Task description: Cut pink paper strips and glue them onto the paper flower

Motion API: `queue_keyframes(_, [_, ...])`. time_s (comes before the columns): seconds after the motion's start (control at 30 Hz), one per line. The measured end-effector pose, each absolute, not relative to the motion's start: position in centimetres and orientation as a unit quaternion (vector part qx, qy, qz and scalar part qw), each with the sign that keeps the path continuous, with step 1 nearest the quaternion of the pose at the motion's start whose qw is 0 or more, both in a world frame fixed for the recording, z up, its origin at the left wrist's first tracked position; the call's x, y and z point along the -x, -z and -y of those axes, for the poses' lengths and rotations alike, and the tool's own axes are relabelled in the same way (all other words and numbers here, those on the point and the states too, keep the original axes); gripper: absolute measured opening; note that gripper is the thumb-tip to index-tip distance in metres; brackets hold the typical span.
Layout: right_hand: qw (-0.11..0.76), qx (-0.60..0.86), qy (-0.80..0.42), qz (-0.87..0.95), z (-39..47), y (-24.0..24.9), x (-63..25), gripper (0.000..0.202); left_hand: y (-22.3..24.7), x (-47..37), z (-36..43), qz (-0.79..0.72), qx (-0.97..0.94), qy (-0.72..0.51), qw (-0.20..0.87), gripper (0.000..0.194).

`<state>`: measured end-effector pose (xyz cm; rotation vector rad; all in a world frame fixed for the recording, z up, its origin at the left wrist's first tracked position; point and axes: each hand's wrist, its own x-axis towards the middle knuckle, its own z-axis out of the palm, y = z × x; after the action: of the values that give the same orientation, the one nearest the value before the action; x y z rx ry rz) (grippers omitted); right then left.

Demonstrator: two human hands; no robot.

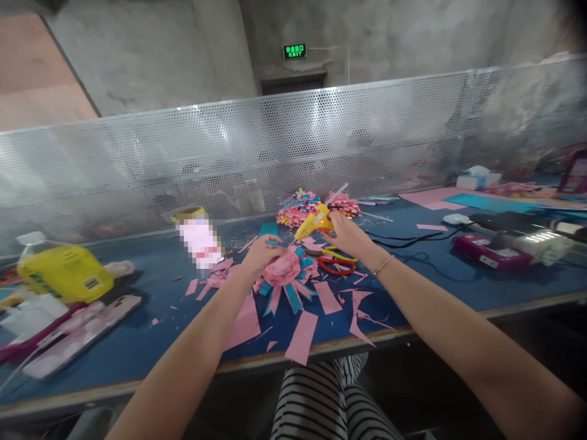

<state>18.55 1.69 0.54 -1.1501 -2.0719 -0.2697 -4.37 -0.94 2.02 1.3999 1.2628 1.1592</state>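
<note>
My right hand (pixel 342 227) is wrapped round a yellow hot glue gun (pixel 310 222), a clear glue stick poking out of its back. The nozzle points down and left, above a pink and blue paper flower (pixel 282 267) with ribbon-like strips fanning toward me. At the flower's upper left edge, my left hand (pixel 266 252) has its fingers bent against the paper; the fingertips are partly hidden. Just right of the flower lie scissors with red handles (pixel 337 265) and a yellow-handled tool (pixel 337 252). Pink paper pieces (pixel 301 337) surround it.
Behind are finished-looking pink and blue paper clusters (pixel 298 208) by a perforated metal screen (pixel 220 165). On the left stand a yellow liquid bottle (pixel 64 269), a phone (pixel 82 336) and a pixelated screen (pixel 200 241). Black cables (pixel 408 242) and a purple box (pixel 486 252) lie right.
</note>
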Motion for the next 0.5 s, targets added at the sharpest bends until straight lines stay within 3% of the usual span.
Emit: queue_keyframes(0.5, [0.354,0.451,0.122,0.810,-1.92,-0.70,-18.95,0.020,-2.07,4.43,0.90,-0.506,-0.560,-0.480,0.447,0.032])
